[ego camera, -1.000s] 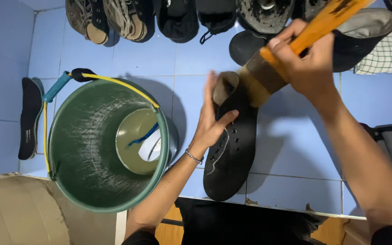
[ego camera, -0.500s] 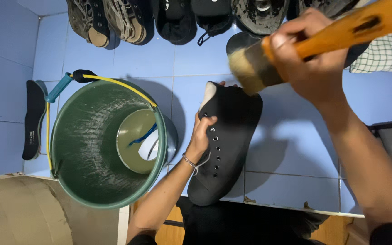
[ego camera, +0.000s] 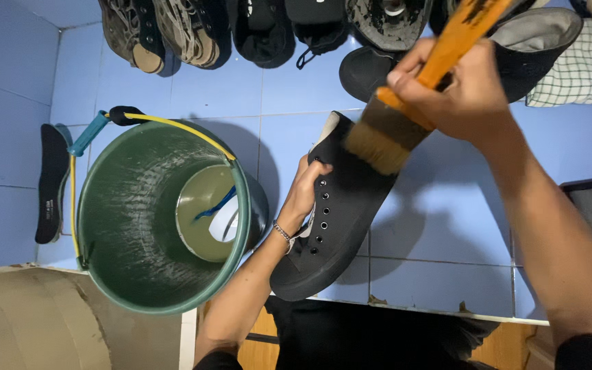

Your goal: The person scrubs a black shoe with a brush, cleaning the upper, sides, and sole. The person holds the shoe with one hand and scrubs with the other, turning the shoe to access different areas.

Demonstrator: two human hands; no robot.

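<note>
insole (ego camera: 53, 183), black and long, lies flat on the blue tiled floor (ego camera: 447, 226) at the far left, just beside the green bucket (ego camera: 125, 274). the bucket stands near the left, with a yellow wire handle and a teal grip leaning over its far rim; murky water sits at its bottom with a blue-handled thing lying in it, too small to tell what kind. a crumpled brown sack (ego camera: 29, 322) sits in the near left corner, touching the bucket's wall.

right of the bucket, the left hand (ego camera: 306, 192) holds the black shoe (ego camera: 340, 219) by its side, fingers curled together over the edge by the eyelet row, with a thin bracelet on the wrist. the shoe is tilted, toe toward the near side and heel opening toward the far side, raised over the tiles in the middle of the scene, with no laces in its eyelets.

above the shoe's heel end, the brush (ego camera: 392, 133) with tan bristles and an orange handle meets the upper. the right hand (ego camera: 460, 89) wraps the handle, fingers pressed together around it, thumb on top.

along the far wall runs a row of shoes (ego camera: 255, 27), worn sneakers on the left, darker ones to the right. a checked cloth (ego camera: 577, 65) lies at the far right.
</note>
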